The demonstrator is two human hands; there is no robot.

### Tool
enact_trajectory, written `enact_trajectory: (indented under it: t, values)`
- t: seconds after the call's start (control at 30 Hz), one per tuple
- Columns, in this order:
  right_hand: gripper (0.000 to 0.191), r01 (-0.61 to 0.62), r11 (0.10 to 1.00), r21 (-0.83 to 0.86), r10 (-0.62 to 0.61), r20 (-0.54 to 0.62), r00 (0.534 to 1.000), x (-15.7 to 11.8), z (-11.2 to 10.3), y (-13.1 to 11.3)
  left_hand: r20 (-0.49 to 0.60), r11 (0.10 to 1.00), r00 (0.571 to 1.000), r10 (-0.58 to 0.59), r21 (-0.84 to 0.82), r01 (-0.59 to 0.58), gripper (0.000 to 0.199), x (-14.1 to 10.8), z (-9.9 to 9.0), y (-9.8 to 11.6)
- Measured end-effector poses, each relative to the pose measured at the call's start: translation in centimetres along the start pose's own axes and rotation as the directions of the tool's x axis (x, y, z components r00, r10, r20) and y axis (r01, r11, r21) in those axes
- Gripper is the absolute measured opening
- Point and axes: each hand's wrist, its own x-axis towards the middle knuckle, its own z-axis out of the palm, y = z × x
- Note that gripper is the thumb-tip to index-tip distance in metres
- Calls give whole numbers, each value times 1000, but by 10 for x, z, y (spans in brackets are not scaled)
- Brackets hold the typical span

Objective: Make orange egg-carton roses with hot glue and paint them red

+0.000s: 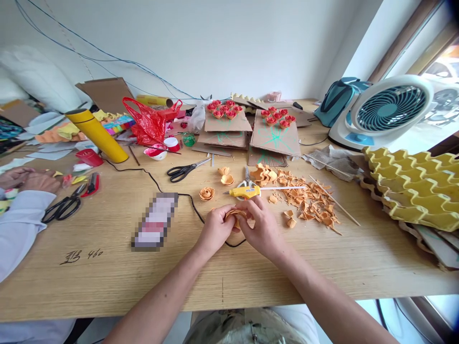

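Note:
Between my two hands is an orange petal piece [235, 216], curved and partly covered by my fingers. My left hand [215, 228] pinches its left side, and my right hand [264, 226] grips its right side with bent fingers. Just beyond my right hand lies a yellow glue gun [245, 191] with a white glue stick in its back. A finished-looking orange rose [207, 193] rests to the left of the gun, with two small orange cups [227, 179] behind it. Orange scraps [315, 203] spread over the table on the right.
Black scissors [186, 171], a phone [155, 222] and a black cord lie to the left. Red flowers [278, 116] stand on cardboard at the back. A fan [390, 110] and yellow egg trays [412, 186] are on the right. Another person's hands [32, 181] are at the far left.

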Motion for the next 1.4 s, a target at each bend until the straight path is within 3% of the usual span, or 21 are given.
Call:
enact_trajectory:
  t: [0.1, 0.3, 0.5, 0.67, 0.83, 1.03, 1.23, 1.4]
  values:
    - [20, 29, 999, -37, -29, 11, 1000, 0, 1, 2, 9, 989, 999, 49, 139, -50, 30, -2, -1, 1]
    - [18, 7, 1000, 14, -6, -61, 998, 0, 1, 1, 0, 999, 1000, 10, -53, -10, 32, -1, 3, 3]
    - [19, 15, 1000, 21, -15, 2, 1000, -1, 3, 2, 23, 999, 999, 35, 37, -36, 28, -2, 3, 1]
    - [19, -18, 1000, 10, 19, -45, 999, -1, 3, 3, 33, 996, 998, -61, -68, 63, 29, -1, 3, 0]
    - [19, -19, 999, 26, 19, 11, 1000, -1, 4, 2, 48, 998, 997, -58, -35, 60, 20, 1, 0, 3]
    - [19, -30, 999, 15, 30, -37, 999, 0, 5, 4, 40, 991, 994, -100, -86, 103, 22, 0, 2, 3]
    - [6, -41, 997, 70, 41, 3, 999, 1, 2, 2, 7, 996, 997, -76, 37, 75, 14, 2, -3, 1]
    - [9, -76, 993, 93, 77, -7, 997, 3, -2, 2, -9, 998, 999, -45, 31, 45, 18, 5, -6, -2]
